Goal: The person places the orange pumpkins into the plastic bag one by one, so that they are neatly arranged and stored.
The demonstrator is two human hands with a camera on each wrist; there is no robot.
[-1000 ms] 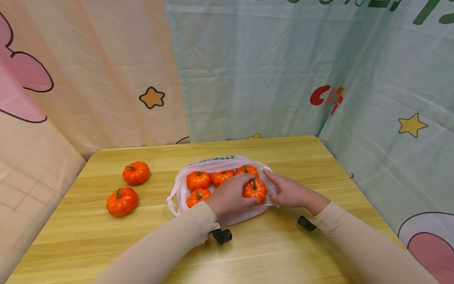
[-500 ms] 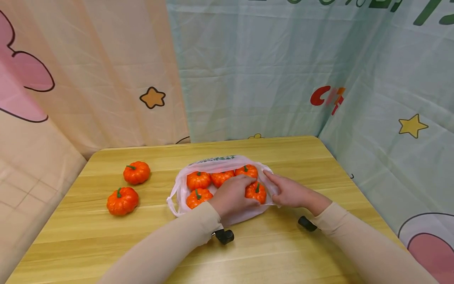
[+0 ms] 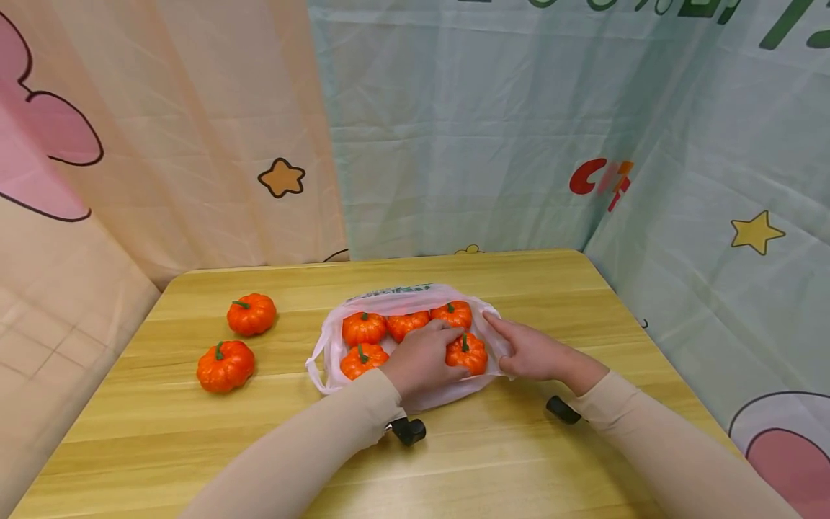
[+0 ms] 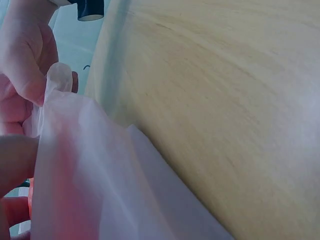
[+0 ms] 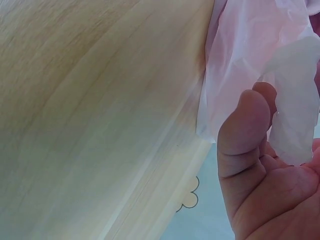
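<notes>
A thin white plastic bag (image 3: 332, 335) lies with its mouth open on the table, holding several small orange pumpkins with green stems. My left hand (image 3: 421, 358) reaches into it, fingers and thumb around the left side of the front right pumpkin (image 3: 472, 355). Part of that pumpkin is covered by the fingers. At the bag's right end my right hand (image 3: 532, 349) holds the rim. The right wrist view shows the bag's pale handle strip (image 5: 295, 110) between thumb and fingers. In the left wrist view, bag plastic (image 4: 95, 170) hides most of the pumpkin.
Two more pumpkins, one behind (image 3: 251, 314) and one in front (image 3: 225, 366), sit on the wooden table (image 3: 130, 432) left of the bag. Printed curtains (image 3: 454, 144) hang behind and beside the table. A black wrist camera (image 3: 408, 431) hangs below the left sleeve.
The front right pumpkin has turned slightly and sits a touch lower in the bag. The left fingers have eased back a little from over it. The right hand stays on the rim.
</notes>
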